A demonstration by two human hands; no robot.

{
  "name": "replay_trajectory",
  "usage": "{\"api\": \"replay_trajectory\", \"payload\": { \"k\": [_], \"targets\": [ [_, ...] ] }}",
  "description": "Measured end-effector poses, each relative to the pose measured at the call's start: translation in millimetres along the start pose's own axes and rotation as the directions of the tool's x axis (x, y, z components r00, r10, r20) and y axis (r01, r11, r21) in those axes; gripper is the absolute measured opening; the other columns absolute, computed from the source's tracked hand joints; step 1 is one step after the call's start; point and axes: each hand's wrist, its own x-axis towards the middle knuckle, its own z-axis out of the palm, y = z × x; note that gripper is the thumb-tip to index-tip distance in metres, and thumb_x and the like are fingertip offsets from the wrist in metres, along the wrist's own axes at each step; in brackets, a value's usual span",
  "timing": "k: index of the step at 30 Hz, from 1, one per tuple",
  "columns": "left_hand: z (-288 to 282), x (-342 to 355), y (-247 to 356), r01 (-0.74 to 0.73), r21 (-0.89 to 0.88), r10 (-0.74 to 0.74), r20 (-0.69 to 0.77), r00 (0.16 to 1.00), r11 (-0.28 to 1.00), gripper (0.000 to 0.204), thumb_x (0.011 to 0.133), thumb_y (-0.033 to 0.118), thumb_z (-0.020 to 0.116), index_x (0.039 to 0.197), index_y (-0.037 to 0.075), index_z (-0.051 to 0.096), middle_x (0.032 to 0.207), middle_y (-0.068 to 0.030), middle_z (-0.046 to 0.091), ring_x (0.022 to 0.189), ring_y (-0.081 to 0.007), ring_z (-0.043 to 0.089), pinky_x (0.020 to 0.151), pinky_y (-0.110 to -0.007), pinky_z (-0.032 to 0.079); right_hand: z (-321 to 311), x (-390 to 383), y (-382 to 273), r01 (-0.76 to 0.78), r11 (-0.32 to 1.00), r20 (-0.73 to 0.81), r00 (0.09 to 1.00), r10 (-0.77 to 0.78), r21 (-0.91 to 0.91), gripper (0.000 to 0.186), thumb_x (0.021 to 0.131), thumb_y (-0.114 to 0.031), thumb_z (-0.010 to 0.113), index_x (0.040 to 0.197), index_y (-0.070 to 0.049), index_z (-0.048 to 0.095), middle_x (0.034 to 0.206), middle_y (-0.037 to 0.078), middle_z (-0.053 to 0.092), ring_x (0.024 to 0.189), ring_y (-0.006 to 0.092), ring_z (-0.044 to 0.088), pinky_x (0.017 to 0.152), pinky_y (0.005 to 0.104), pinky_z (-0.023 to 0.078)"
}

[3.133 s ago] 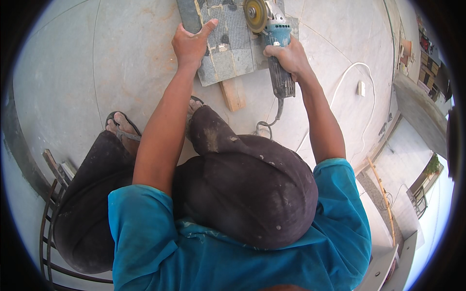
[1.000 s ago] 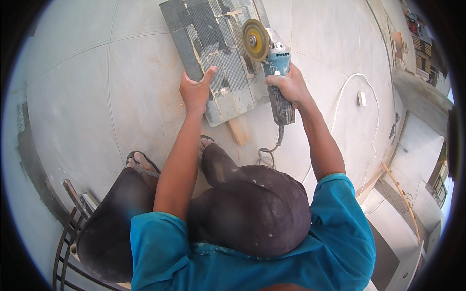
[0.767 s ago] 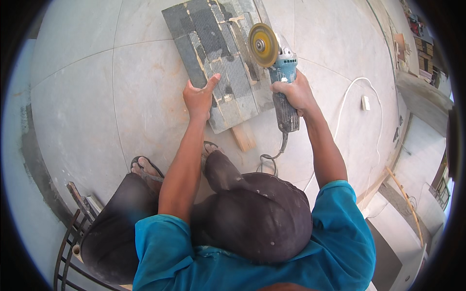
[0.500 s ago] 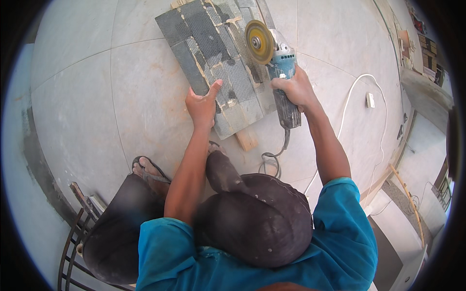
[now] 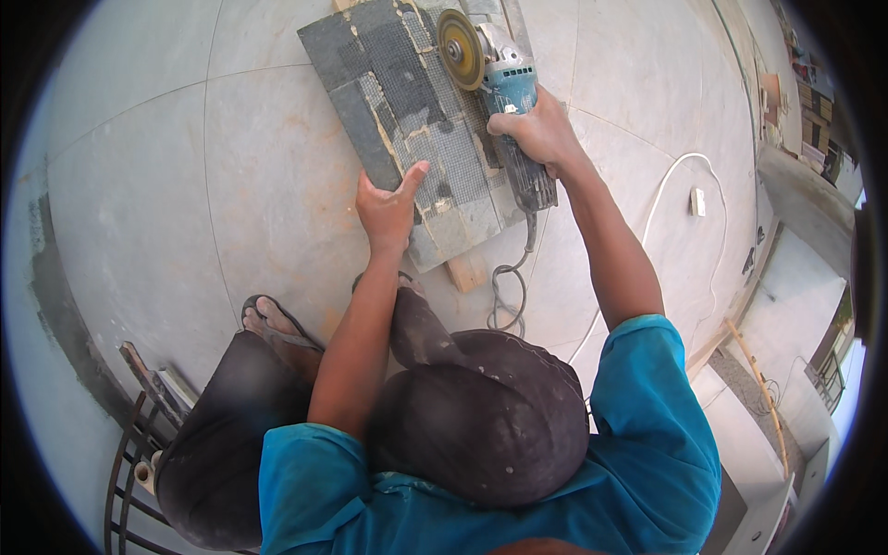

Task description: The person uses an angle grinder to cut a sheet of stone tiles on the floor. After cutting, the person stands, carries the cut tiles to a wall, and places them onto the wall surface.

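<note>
The angle grinder (image 5: 511,87) is over the right side of the grey slab (image 5: 400,88), the right hand (image 5: 535,134) curled tight around its body. The left hand (image 5: 387,209) clasps the slab's left edge, thumb on top, other fingers hidden from me. 1 wooden block (image 5: 467,272) pokes out beneath, on the floor (image 5: 273,129).

I've got pale grey floor (image 5: 268,176) all round me, big slabs, thin joints, rusty stains. Dark grey strip (image 5: 79,324) on my left, curved dark metal bars (image 5: 117,490) low left. My right: thick concrete ledge (image 5: 805,199), thin wooden pole (image 5: 760,393) at a slant, dark railing (image 5: 830,379) beyond. Far upper right cluttered, too small to read. Bright daylight at right rim.
</note>
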Motion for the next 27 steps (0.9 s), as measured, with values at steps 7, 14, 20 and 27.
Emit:
{"api": "replay_trajectory", "payload": {
  "k": [7, 14, 20, 27],
  "targets": [
    [-5, 1, -3, 0.006, -0.031, -0.005, 0.012, 1.0, 0.999, 0.067, 0.082, 0.027, 0.091, 0.132, -0.003, 0.057, 0.124, -0.0134, 0.067, 0.112, -0.0231, 0.064, 0.099, -0.034, 0.048, 7, 5, -1, -0.011, 0.999, 0.006, 1.0, 0.011, -0.037, 0.062, 0.068, -0.02, 0.077, 0.123, 0.004, 0.062, 0.107, 0.017, 0.071, 0.098, 0.0267, 0.069, 0.088, 0.0382, 0.054],
    [-5, 2, -9, -0.017, -0.056, 0.018, 0.011, 1.0, 0.998, 0.065, 0.082, 0.027, 0.09, 0.13, -0.003, 0.058, 0.123, -0.0134, 0.067, 0.112, -0.0232, 0.064, 0.098, -0.035, 0.049, 7, 4, 0, -0.007, 0.999, 0.012, 1.0, 0.008, -0.04, 0.062, 0.068, -0.02, 0.078, 0.123, 0.004, 0.061, 0.107, 0.017, 0.071, 0.098, 0.0264, 0.07, 0.089, 0.0383, 0.054],
    [-6, 2, -18, -0.038, -0.002, 0.038, -0.034, 0.999, 0.999, 0.062, 0.082, 0.036, 0.09, 0.124, 0.0, 0.062, 0.114, -0.0135, 0.072, 0.105, -0.0246, 0.069, 0.092, -0.037, 0.053, 10, 1, -3, 0.003, 0.997, 0.005, 1.0, -0.002, -0.076, 0.064, 0.067, -0.021, 0.077, 0.124, 0.004, 0.061, 0.108, 0.018, 0.071, 0.1, 0.0276, 0.07, 0.09, 0.0389, 0.054],
    [-8, 3, -25, -0.071, 0.003, 0.072, -0.041, 0.997, 0.997, 0.064, 0.08, 0.039, 0.09, 0.122, 0.0, 0.062, 0.113, -0.0148, 0.073, 0.105, -0.0268, 0.07, 0.092, -0.038, 0.053, 12, 1, 2, -0.015, 0.995, 0.006, 1.0, 0.016, -0.095, 0.066, 0.067, -0.021, 0.077, 0.126, 0.003, 0.061, 0.112, 0.019, 0.072, 0.103, 0.0286, 0.07, 0.091, 0.0395, 0.054]
  ]
}}
